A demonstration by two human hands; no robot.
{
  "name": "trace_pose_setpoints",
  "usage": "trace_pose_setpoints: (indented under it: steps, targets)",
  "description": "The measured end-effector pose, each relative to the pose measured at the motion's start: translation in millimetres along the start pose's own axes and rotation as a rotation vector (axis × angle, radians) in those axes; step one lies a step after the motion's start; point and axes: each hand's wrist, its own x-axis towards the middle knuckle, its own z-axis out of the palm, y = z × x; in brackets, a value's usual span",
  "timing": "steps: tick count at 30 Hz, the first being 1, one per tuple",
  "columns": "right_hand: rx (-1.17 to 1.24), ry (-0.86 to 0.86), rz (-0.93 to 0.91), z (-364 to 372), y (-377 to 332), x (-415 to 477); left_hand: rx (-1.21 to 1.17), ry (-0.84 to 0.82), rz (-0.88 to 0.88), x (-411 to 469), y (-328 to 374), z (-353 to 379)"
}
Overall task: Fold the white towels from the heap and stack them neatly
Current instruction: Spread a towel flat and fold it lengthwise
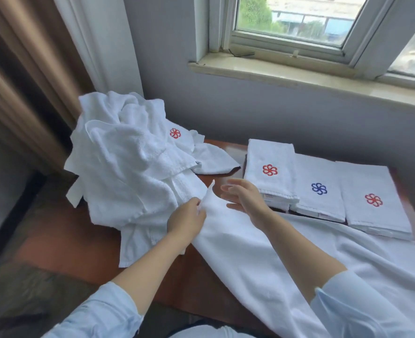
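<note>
1. Towel (262, 264) could slide off the table's (67, 245) near edge: much of it hangs there, and only your left hand (185, 222) pinches 1 corner.
2. Your right hand (244, 196) hovers beside that corner, fingers spread, holding nothing.
3. It looks plain white, limp, unfolded, spread between the heap (128, 162) and 3 folded stacks (318, 191).

I count three folded piles on the table (79, 252): left pile (272, 154), middle pile (321, 172), right pile (377, 184). There's one rumpled heap (128, 162) and one spread towel (262, 259).
</note>
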Motion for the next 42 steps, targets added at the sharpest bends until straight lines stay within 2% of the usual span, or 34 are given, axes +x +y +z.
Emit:
trace_pose_setpoints:
  steps: [2,3,6,8,11,16,20,24,27,29,35,40,42]
  targets:
    - [-0.12,-0.032,0.012,5,9,3,0.012,-0.017,-0.048,5,-14,0]
    - [-0.178,-0.044,0.021,7,15,4,-0.058,-0.062,-0.078,8,-22,2]
    - [-0.329,-0.035,0.08,6,35,3,-0.382,-0.332,-0.167,5,-38,14]
    - [-0.472,-0.035,0.121,1,47,1,-0.399,-0.43,-0.209,-1,-49,22]
    - [-0.649,-0.103,0.157,-2,66,-1,-0.317,-0.424,-0.184,-8,-63,31]
    - [-0.818,-0.246,0.178,17,88,-6,0.163,-0.413,-0.039,-16,-66,27]
    - [-0.904,-0.366,0.175,21,99,-9,0.201,-0.447,0.068,-16,-63,22]
    - [-0.893,-0.412,0.167,18,102,-12,0.28,-0.591,0.286,-17,-65,10]
    - [-0.725,-0.373,0.185,21,100,-13,0.36,-0.543,0.392,-15,-66,11]
    - [-0.59,-0.3,0.155,25,97,-12,0.301,-0.488,0.409,-13,-64,12]
    - [-0.442,-0.09,0.096,25,72,-9,-0.09,-0.437,0.387,-11,-43,8]
    - [-0.295,-0.121,0.3,15,47,-10,-0.098,-0.414,0.378,-5,-22,7]
    - [-0.239,-0.089,0.285,10,43,-9,-0.141,-0.417,0.374,-7,-15,5]
